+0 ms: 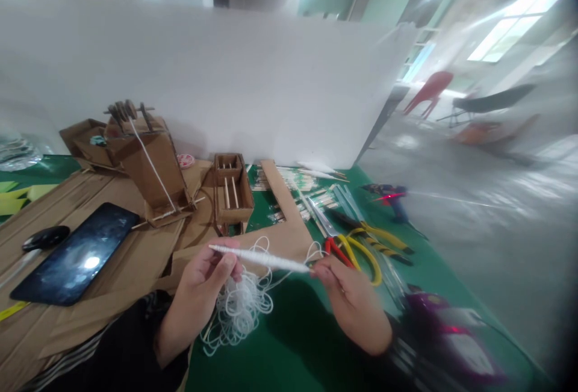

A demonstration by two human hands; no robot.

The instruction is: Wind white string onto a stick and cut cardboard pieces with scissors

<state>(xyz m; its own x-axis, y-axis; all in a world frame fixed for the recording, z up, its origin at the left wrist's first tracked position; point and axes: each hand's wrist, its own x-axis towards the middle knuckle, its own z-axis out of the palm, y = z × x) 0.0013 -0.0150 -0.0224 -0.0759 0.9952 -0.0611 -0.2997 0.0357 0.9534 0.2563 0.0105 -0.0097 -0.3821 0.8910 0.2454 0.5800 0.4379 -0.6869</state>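
A thin wooden stick wound with white string (266, 258) is stretched between my two hands, above the green tabletop. My left hand (210, 274) pinches its left end, where the bare pointed wood sticks out. At the other end my right hand (345, 295) has its fingers closed on the stick's tip. Below and between them a loose tangle of white string (241, 308) lies on the table, partly behind my left hand. A strand runs from the wound stick toward the tangle and loops near my right hand.
Left are a cardboard structure with string (151, 163), a tablet (76, 253) and a black mouse (45, 238). A small cardboard box (232, 190) stands ahead. Scissors (338, 250), yellow-handled pliers (383, 238), wooden sticks (311, 205) and a glue gun (391, 196) lie right. A white board (203, 79) stands behind.
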